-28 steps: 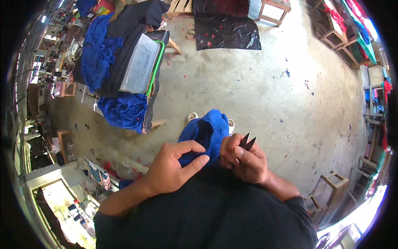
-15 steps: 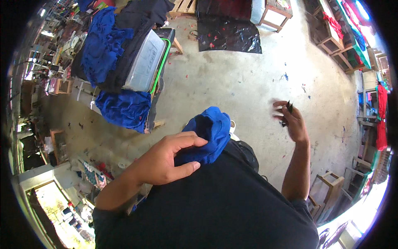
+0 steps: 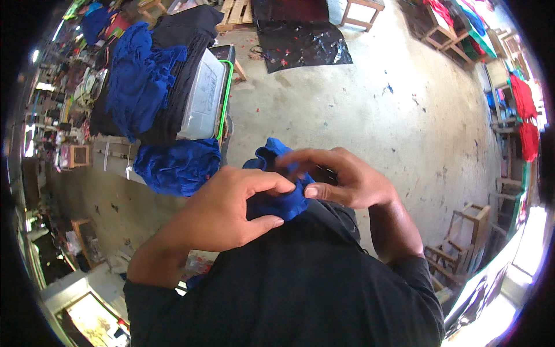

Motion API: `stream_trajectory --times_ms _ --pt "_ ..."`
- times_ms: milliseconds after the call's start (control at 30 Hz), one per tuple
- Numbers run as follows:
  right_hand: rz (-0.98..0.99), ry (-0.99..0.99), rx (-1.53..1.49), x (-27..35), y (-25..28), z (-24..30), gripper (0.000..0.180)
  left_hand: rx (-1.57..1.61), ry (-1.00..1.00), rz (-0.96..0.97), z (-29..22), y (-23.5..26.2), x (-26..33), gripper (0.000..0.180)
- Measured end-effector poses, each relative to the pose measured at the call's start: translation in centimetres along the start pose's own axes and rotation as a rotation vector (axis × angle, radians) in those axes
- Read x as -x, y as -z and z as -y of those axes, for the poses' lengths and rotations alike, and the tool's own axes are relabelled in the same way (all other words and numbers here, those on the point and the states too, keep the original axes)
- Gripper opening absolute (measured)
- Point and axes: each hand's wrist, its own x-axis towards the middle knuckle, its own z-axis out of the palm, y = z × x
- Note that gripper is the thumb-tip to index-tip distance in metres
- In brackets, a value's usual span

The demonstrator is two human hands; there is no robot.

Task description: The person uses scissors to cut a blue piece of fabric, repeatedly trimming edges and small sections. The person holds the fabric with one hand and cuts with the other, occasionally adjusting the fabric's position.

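A: What is held in the hands?

B: A bunched piece of blue cloth (image 3: 276, 191) is gripped in front of the chest. The left hand (image 3: 234, 211) is closed on it, thumb and fingers pinched around the fabric's lower fold. The right hand (image 3: 341, 179) is closed too: its fingertips are pressed on the same cloth, touching the left hand's fingers, and a small dark tool (image 3: 328, 172) is partly hidden under them; what kind cannot be told.

A: And what is seen around it?

B: A concrete floor (image 3: 358, 104) is seen below. To the left, a clear plastic bin (image 3: 203, 98) with a green rim is draped with blue and black garments, and another blue heap (image 3: 176, 168) is lying just beside it. A black plastic sheet (image 3: 300, 34) is spread farther away.
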Motion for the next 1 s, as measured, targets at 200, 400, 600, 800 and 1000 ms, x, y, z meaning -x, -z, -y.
stream_trajectory --times_ms 200,400,600,800,1000 --pt "-0.229 -0.146 -0.181 0.5 -1.3 -0.6 0.025 0.001 0.103 0.019 1.9 2.9 1.7 0.030" --pt "-0.282 -0.225 -0.301 -1.4 -2.5 -0.1 0.027 0.451 0.100 -0.069 4.5 1.6 3.8 0.035" --pt "-0.326 -0.269 -0.323 -1.6 -3.6 -1.1 0.027 0.488 0.151 -0.063 4.3 2.1 4.1 0.044" --pt "-0.450 -0.260 -0.295 -1.5 -4.8 -2.1 0.029 0.509 0.243 0.008 3.4 2.3 3.5 0.042" --pt "-0.616 -0.256 -0.089 0.3 -6.7 -0.6 0.027 0.590 0.303 -0.045 3.3 2.0 3.3 0.045"
